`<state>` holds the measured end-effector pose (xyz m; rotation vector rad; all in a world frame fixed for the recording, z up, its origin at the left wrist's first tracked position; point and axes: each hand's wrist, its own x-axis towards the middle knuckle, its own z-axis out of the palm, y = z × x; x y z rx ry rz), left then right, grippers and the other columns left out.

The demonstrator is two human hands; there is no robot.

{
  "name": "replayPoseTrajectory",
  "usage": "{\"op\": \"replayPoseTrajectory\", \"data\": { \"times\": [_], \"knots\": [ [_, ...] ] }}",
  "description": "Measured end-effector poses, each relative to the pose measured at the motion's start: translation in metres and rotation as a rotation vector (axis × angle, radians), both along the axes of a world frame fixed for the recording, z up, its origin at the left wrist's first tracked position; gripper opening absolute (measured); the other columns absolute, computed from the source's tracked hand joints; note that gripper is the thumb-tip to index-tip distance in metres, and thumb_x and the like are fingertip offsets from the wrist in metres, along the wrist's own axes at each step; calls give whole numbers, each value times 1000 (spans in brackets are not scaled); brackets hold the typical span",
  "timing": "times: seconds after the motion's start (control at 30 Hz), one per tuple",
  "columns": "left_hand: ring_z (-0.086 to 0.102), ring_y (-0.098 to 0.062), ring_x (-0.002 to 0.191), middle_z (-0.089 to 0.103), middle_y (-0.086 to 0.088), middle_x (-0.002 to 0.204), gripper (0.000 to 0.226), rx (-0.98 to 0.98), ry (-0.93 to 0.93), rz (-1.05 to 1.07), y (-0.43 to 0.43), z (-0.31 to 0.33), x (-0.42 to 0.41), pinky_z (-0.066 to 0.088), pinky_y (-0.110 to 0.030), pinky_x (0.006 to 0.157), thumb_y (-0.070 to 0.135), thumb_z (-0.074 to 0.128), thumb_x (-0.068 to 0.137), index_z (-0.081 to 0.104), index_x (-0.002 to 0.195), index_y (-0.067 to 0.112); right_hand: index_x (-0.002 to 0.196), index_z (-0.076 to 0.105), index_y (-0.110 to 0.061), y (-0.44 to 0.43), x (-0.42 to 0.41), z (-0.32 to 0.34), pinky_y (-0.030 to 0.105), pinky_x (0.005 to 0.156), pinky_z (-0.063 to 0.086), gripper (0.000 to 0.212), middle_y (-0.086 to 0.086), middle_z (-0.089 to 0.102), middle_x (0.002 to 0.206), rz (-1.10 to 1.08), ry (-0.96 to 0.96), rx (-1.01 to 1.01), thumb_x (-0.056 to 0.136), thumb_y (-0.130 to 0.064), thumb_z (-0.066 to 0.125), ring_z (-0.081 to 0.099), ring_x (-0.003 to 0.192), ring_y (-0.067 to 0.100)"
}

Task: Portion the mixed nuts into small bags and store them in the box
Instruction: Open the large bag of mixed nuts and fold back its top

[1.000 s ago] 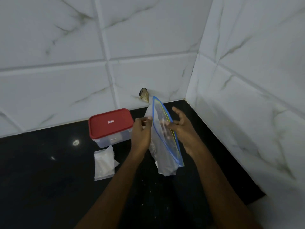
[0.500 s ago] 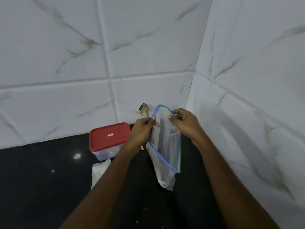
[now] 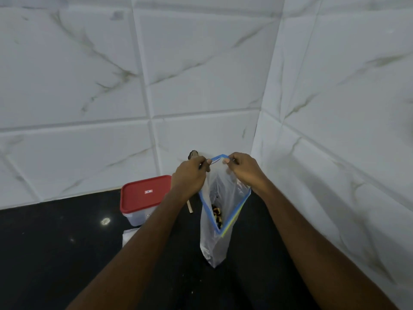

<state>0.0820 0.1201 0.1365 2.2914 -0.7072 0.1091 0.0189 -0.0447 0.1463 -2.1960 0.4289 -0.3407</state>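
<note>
Black glossy stone bench [image 3: 44, 253]: bright light glint left of centre, pale specks scattered toward front. White marble-look wall tiles [image 3: 201, 63], grey-brown veins, two walls meeting in corner at right. Slim pale-handled utensil [image 3: 190, 208] leaning toward back wall, dark head, middle hidden.

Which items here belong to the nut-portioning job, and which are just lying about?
Job: zip bag, pinched open by left hand and right hand; mixed nuts inside; red-lidded box; small bags beside it.
Lying about: wooden stick behind the left hand, use unclear.
</note>
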Motion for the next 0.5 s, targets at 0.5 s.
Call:
{"op": "replayPoseTrajectory", "data": {
  "times": [0.5],
  "knots": [
    [70,-17,71,73,-7,81,23,-794,1207,35,20,-13,5,60,-31,68,22,58,97,67,108,3,86,68,-16,-16,-40,-22,33,71,54,14,3,67,83,80,220,434,95,-27,64,62,80,19]
  ]
}}
